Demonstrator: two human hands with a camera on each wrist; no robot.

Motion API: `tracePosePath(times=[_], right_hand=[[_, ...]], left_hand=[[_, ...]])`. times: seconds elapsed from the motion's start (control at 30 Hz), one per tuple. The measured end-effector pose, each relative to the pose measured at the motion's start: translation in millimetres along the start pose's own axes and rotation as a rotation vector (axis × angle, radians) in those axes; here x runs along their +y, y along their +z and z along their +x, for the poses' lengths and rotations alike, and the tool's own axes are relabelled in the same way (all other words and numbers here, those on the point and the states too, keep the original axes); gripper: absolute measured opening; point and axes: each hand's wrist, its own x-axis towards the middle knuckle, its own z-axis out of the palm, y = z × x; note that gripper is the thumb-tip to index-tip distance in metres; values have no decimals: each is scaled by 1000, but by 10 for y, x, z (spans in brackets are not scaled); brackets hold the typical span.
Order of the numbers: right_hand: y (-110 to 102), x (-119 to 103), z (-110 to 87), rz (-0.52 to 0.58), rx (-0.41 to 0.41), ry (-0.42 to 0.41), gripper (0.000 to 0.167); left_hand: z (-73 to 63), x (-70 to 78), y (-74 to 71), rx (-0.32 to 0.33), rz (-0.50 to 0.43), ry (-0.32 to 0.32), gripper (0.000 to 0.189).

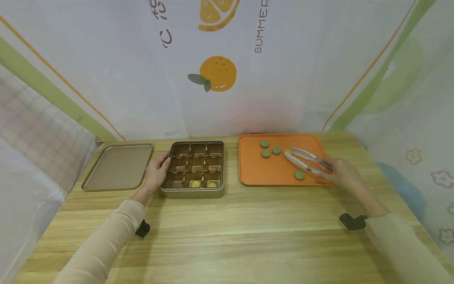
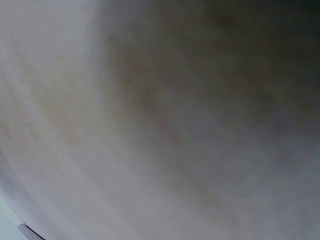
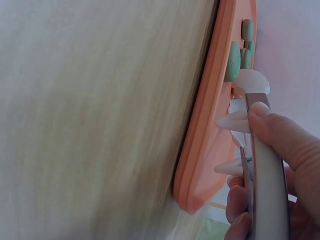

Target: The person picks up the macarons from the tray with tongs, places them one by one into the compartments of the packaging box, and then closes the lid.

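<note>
In the head view my left hand holds the left side of a gold tin box, fingertips at its rim. A brown divided insert fills the box; two yellow macarons lie in its front row, in the middle and right compartments. My right hand grips a pair of metal tongs with pale, scalloped tips. Between the tips, over the orange tray, is a yellow macaron. Several green macarons lie on the tray. In the right wrist view, the thumb presses along the tongs' handle.
A flat gold lid with a raised rim lies left of the box. The wooden table ends at a printed curtain behind. Blurred surfaces fill the left wrist view.
</note>
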Motion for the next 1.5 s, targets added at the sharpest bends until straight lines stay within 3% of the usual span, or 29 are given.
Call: tracePosePath(times=[0.4, 0.7, 1.0, 1.17, 1.5], right_hand=[[48, 10, -22, -7, 47, -30, 58], [43, 22, -46, 9, 17, 14, 63], [4, -29, -54, 16, 50, 1, 63], [-13, -191, -13, 10, 86, -68, 59], [61, -732, 155, 25, 127, -228, 45]], left_hand=[[-2, -15, 10, 6, 7, -7, 46], [-5, -8, 9, -6, 10, -9, 47], [3, -10, 4, -4, 19, -15, 47], [3, -10, -4, -9, 16, -16, 47], [-2, 0, -6, -8, 27, -10, 47]])
